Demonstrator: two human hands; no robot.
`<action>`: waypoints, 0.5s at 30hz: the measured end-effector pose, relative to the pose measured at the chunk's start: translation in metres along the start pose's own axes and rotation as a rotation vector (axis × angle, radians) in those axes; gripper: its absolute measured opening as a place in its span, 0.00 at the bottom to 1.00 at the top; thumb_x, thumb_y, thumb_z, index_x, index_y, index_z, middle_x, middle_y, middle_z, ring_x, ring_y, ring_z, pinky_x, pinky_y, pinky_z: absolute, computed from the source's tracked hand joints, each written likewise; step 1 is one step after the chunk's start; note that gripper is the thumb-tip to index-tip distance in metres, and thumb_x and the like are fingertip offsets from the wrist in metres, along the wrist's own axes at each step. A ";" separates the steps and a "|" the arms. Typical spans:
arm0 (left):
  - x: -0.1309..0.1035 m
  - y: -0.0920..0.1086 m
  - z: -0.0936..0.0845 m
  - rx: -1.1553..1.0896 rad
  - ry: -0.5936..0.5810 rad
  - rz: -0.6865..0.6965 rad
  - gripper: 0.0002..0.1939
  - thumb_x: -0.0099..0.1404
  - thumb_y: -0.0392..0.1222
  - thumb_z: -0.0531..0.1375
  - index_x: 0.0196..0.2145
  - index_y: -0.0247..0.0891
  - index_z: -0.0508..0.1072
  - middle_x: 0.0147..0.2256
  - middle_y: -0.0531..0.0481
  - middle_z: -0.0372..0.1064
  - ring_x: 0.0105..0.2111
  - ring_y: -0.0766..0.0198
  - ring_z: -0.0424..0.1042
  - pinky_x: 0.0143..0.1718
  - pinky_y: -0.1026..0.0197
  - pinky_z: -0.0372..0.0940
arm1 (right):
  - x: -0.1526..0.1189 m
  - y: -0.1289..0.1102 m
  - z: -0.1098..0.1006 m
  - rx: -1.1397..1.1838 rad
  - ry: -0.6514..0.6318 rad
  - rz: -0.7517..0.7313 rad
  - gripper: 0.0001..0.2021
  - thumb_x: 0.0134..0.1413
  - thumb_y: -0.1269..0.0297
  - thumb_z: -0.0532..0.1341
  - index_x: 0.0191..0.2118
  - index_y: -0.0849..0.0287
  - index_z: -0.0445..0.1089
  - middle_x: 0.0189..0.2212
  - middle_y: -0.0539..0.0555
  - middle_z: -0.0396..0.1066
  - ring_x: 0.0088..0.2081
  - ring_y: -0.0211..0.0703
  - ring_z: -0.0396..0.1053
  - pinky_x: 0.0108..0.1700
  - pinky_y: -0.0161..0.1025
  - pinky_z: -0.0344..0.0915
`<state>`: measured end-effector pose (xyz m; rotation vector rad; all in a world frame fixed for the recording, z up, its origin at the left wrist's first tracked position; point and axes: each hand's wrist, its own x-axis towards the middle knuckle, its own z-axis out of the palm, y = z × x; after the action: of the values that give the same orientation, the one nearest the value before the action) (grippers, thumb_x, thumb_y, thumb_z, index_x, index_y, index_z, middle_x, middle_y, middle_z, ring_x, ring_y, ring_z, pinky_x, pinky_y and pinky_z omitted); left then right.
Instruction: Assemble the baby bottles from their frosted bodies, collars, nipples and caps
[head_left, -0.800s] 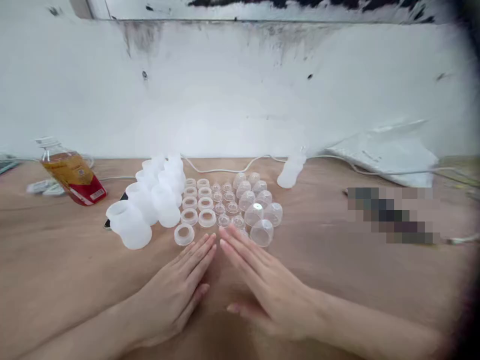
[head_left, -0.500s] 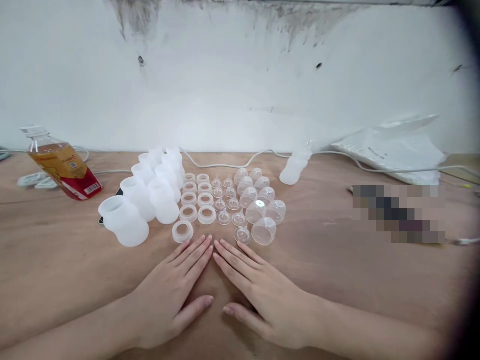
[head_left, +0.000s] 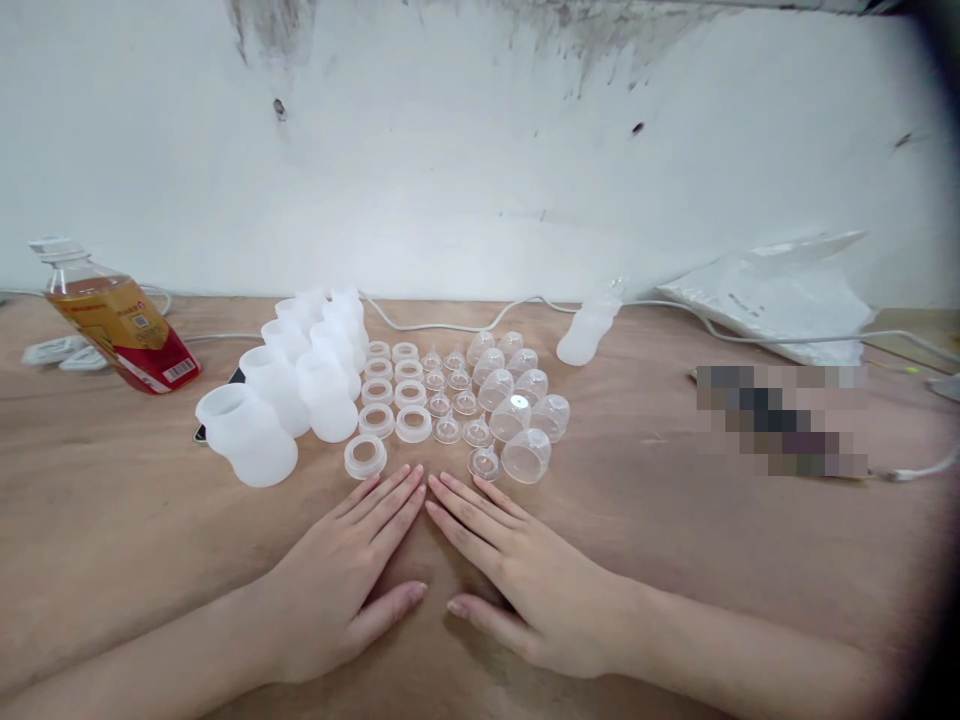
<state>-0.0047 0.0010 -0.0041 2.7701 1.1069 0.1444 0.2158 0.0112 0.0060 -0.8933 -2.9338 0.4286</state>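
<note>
My left hand [head_left: 352, 570] lies flat on the wooden table [head_left: 675, 560], fingers stretched out and holding nothing. Its fingertips are just below a translucent screw ring [head_left: 366, 456]. Mirroring it, my right hand [head_left: 517, 580] also rests flat and empty, close to a clear bottle nipple [head_left: 484, 463]. Beyond the hands stand rows of parts: frosted white baby bottle bodies [head_left: 255, 440] at the left, several screw rings beside them, then several nipples. Clear dome caps [head_left: 525, 456] form the rows at the right.
A drink bottle [head_left: 127, 320] with a red and yellow label stands at the left. An assembled baby bottle [head_left: 586, 330] is at the back, near a grey cable [head_left: 465, 328]. White plastic bags [head_left: 772, 300] lie at the back right, before a blurred-out object [head_left: 780, 420].
Both hands stay flat in the same place. The view has shifted slightly, so the objects sit a little higher and the side items a little further left.
</note>
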 end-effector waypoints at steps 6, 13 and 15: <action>0.000 0.000 0.000 0.030 -0.023 -0.009 0.32 0.65 0.51 0.43 0.60 0.33 0.35 0.61 0.47 0.29 0.60 0.62 0.33 0.59 0.55 0.41 | 0.000 0.000 0.001 0.019 0.032 -0.007 0.32 0.56 0.56 0.47 0.61 0.67 0.37 0.61 0.59 0.32 0.61 0.46 0.30 0.61 0.47 0.34; 0.002 0.000 0.000 0.020 -0.022 -0.015 0.32 0.64 0.51 0.43 0.60 0.33 0.36 0.61 0.48 0.30 0.60 0.62 0.33 0.59 0.55 0.40 | 0.000 0.001 0.001 0.032 0.022 -0.004 0.32 0.57 0.55 0.47 0.61 0.67 0.37 0.61 0.59 0.31 0.61 0.45 0.29 0.61 0.47 0.33; 0.002 0.000 0.001 0.011 -0.018 -0.017 0.32 0.64 0.51 0.43 0.60 0.33 0.36 0.61 0.47 0.31 0.60 0.62 0.34 0.59 0.55 0.40 | 0.000 0.001 0.001 0.038 0.021 -0.003 0.32 0.57 0.55 0.47 0.61 0.67 0.36 0.61 0.59 0.31 0.61 0.46 0.29 0.61 0.47 0.33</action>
<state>-0.0033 0.0018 -0.0047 2.7649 1.1305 0.1119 0.2162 0.0110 0.0045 -0.8832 -2.8973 0.4695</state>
